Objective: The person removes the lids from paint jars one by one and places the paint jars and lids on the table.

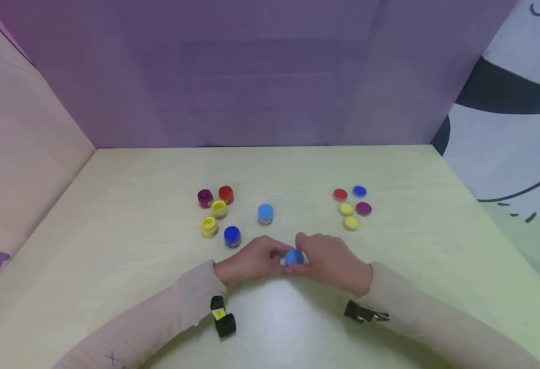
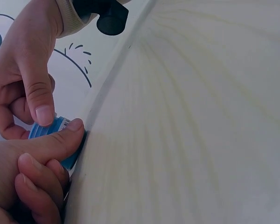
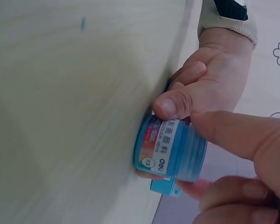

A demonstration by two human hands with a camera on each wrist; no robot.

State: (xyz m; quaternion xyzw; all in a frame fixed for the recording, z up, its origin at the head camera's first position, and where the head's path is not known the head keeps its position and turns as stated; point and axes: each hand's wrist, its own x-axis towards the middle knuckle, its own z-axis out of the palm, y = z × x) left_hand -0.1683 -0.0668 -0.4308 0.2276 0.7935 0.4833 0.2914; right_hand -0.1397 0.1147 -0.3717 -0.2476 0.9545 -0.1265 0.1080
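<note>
A light blue paint jar (image 1: 294, 257) with a white printed label (image 3: 162, 145) is held between both hands, low over the table or touching it; I cannot tell which. My left hand (image 1: 257, 259) grips the jar's body, thumb along its side. From the other side, the fingers and thumb of my right hand (image 1: 336, 260) pinch the ribbed lid (image 3: 194, 151), which is on the jar. Beyond the hands stands another light blue jar (image 1: 265, 214), with its lid apparently on. Left of that is a dark blue jar (image 1: 232, 237).
Left of centre, a purple jar (image 1: 205, 198), a red jar (image 1: 226, 194) and two yellow jars (image 1: 208, 227) stand without lids. Several loose lids, including a purple lid (image 1: 363, 208) and a red lid (image 1: 340, 195), lie to the right. A purple panel (image 1: 260, 92) borders the table's back.
</note>
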